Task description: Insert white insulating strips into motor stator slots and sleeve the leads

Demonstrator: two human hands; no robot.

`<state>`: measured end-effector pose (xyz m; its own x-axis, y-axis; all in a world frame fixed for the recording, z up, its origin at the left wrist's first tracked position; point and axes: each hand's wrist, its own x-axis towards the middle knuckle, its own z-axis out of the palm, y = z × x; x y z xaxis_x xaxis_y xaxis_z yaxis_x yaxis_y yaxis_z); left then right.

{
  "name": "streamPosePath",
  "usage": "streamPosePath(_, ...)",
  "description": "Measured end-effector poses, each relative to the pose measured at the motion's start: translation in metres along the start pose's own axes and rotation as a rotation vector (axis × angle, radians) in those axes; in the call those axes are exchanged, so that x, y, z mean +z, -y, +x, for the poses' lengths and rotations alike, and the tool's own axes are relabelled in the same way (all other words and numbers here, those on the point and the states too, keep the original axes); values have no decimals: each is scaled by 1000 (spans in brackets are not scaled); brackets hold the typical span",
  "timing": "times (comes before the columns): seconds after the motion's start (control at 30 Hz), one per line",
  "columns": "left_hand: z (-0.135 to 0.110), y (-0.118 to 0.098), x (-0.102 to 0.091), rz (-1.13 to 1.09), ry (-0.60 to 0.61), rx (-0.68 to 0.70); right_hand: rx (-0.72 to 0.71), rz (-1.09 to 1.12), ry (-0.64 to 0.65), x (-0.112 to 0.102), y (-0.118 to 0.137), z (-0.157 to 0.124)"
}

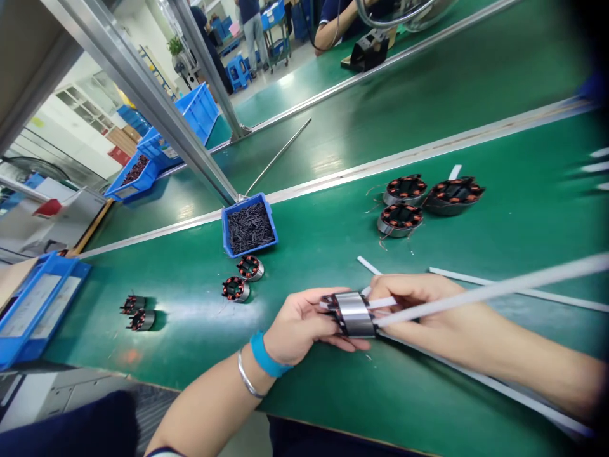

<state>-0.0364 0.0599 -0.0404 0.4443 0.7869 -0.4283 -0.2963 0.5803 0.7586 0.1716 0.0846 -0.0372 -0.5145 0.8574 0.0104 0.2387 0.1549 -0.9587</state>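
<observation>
My left hand [297, 324], with a blue band and a silver bangle at the wrist, is wrapped around a motor stator [354, 314]. The stator lies on its side, its silver ring facing up. My right hand [428, 298] is closed at the stator's right side, its fingers around a white strip [495, 289] that runs from there past the right edge. Short white strip ends stick out between the stator and my right fingers, and one shows on the left side. My right fingertips are partly hidden, so which pieces they pinch is hard to see.
Several stators [402, 219] sit at the back right, others near a blue bin [273, 231] of small black pieces and at the left. Loose white strips [518, 292] lie on the green table [190, 355]. A metal post [157, 108] rises behind. A person [333, 25] sits across.
</observation>
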Motion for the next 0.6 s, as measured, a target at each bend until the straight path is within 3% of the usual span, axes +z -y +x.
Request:
streamPosePath(0.27, 1, 17, 6, 195, -140, 111, 81, 72, -56, 10, -19, -1)
streamPosePath(0.4, 1, 16, 6, 238, -223, 204, -9, -19, -40, 9, -13, 4)
streamPosePath(0.6, 4, 14, 8, 145, -202, 159, -60, -4, -6, 11, -7, 4)
